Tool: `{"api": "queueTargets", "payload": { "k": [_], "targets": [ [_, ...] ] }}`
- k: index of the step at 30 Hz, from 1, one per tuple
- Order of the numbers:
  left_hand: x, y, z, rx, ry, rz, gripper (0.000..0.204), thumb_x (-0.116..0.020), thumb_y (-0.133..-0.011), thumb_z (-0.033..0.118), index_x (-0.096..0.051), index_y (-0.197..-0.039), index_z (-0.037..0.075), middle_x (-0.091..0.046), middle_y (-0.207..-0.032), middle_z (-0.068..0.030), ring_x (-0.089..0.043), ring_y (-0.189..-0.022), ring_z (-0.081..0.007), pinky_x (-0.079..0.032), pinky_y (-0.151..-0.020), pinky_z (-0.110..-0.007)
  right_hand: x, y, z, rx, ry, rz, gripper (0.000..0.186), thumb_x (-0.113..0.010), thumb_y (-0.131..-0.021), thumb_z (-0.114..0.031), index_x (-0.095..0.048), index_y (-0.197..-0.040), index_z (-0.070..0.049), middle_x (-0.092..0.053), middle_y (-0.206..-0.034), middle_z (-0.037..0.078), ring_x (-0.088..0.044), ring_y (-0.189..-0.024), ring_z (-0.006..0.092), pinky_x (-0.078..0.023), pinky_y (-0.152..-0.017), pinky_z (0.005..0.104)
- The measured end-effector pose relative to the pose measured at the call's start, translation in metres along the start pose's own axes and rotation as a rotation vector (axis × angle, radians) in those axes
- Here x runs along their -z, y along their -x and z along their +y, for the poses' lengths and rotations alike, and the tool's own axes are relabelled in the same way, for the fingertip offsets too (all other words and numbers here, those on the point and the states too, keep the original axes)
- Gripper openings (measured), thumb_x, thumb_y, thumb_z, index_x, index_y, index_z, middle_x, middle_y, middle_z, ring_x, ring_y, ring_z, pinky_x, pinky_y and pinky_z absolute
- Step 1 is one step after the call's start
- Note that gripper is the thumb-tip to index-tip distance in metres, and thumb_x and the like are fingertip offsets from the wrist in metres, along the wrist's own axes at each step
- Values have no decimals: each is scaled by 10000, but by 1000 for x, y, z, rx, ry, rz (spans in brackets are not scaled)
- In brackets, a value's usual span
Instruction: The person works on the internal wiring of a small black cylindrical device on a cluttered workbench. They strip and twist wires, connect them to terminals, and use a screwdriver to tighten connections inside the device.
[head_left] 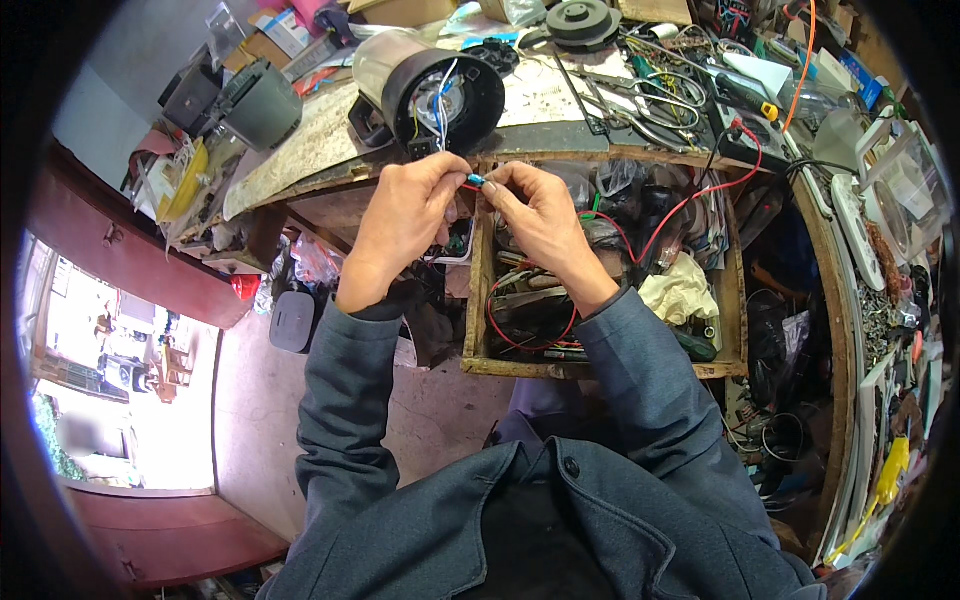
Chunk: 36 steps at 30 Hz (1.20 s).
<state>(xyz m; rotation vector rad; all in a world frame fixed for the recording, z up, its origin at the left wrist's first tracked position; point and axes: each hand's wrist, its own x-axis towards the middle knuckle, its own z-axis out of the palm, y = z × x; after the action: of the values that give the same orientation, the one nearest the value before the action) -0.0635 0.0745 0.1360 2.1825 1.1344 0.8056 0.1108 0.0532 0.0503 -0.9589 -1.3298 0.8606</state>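
My left hand [408,215] and my right hand [543,215] meet in front of the bench edge, fingertips pinched together. Between them is a small shiny blue piece [475,181], too small to identify, with a bit of red beside it. Just beyond, an electric kettle [385,68] lies on its side on the bench, its black base open toward me. Blue and white wires [440,112] hang out of that base toward my fingers. Whether they join the blue piece is hidden by my hands.
Below my right hand an open wooden drawer [600,370] holds tools, bags and a crumpled cloth [681,292]. A red lead [655,240] loops from a meter across it. Cables and parts crowd the bench's right side. A grey container [262,105] stands left.
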Motion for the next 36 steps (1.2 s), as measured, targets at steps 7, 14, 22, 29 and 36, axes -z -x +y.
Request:
{"api": "queueTargets", "payload": {
  "k": [7,14,22,29,36],
  "targets": [
    [-2,0,-1,-22,17,31,151,-586,-984,55,-692,-1029,-44,-676,-664,-125,-689,-520,-186,-512,-483,-310,0,-1,0,4,-46,-4,196,-658,-958,-147,-691,-984,43,-707,-819,69,-623,-771,96,-519,-709,289],
    [-3,0,1,-73,-82,23,156,-588,-986,58,-687,-1043,-50,-664,-661,-109,-675,-518,-162,-517,-489,-293,0,-5,3,-134,-220,-23,184,-652,-946,-139,-698,-974,37,-689,-807,31,-583,-712,70,-480,-637,262],
    [-2,0,8,-112,-202,1,159,-569,-990,54,-678,-1049,-45,-663,-655,-122,-676,-515,-176,-517,-506,-310,3,-10,5,-126,-197,-90,133,-620,-973,-119,-686,-935,-10,-621,-764,-24,-514,-644,37,-401,-579,208],
    [0,0,9,-122,-233,9,147,-584,-983,75,-685,-1026,-23,-658,-659,-179,-679,-536,-272,-516,-529,-371,9,-13,-1,-1,-28,-119,215,-623,-933,-160,-667,-885,45,-653,-743,21,-553,-683,84,-468,-643,281],
    [-16,13,8,-154,-69,323,170,-648,-982,139,-714,-1005,-15,-664,-648,-50,-610,-501,-97,-466,-478,-266,10,-16,6,-33,-149,-113,262,-543,-971,-184,-646,-824,8,-597,-698,11,-497,-635,86,-412,-585,263]
  ]
}}
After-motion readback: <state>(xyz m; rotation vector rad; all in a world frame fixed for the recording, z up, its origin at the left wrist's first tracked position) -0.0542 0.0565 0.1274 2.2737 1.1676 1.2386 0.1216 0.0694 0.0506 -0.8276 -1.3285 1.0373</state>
